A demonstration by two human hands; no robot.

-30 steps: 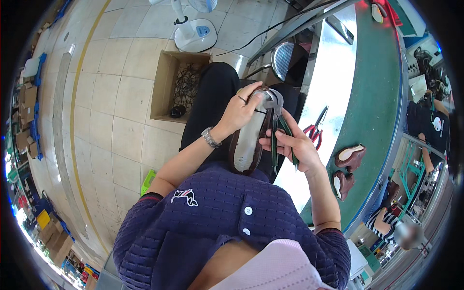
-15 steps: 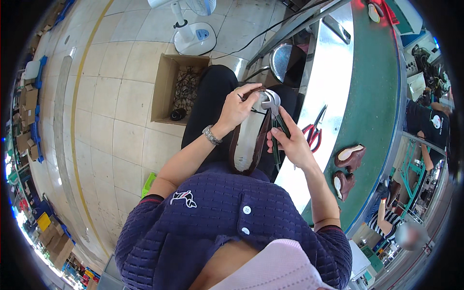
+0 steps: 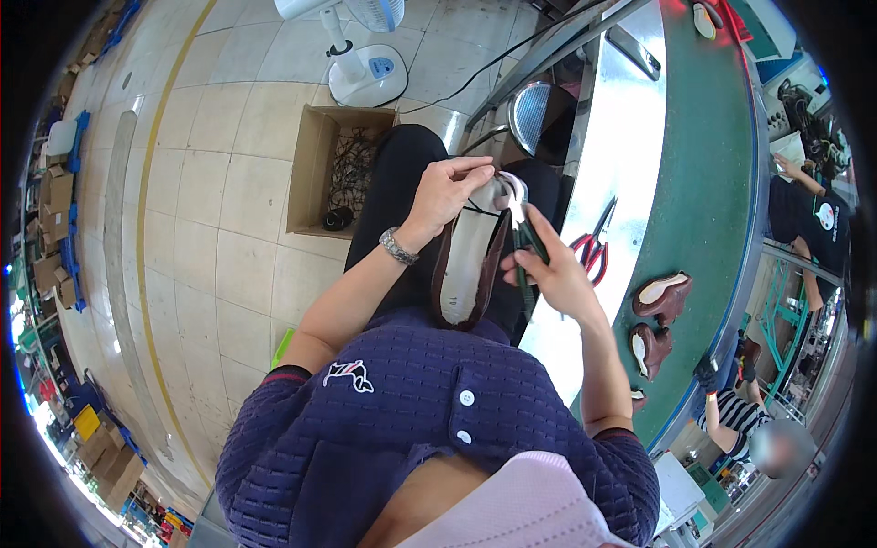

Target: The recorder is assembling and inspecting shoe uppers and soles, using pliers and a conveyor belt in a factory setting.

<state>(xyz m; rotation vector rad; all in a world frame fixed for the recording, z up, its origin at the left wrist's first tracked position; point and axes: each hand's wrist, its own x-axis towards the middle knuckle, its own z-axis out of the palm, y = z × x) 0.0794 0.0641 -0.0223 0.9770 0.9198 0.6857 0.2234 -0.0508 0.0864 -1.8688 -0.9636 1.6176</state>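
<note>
On my lap lies a brown shoe upper with a pale sole-side surface facing up, its long axis pointing away from me. My left hand pinches the brown edge at its far end between thumb and fingers. In my right hand are pincers with dark green handles. Their curved metal head rests at the far right rim of the shoe, close to my left fingertips. What the jaws grip is hidden. A thin black strip crosses the shoe near that end.
Right of me, red-handled pliers and a phone lie on a metal ledge. Brown shoes lie on the green belt. Left stand a cardboard box and a white fan. A metal-topped stool stands ahead.
The pincers' handles have come closer together, and their head has tilted slightly. My left fingers have shifted a little on the shoe's edge. Two people at the right have moved their arms.
</note>
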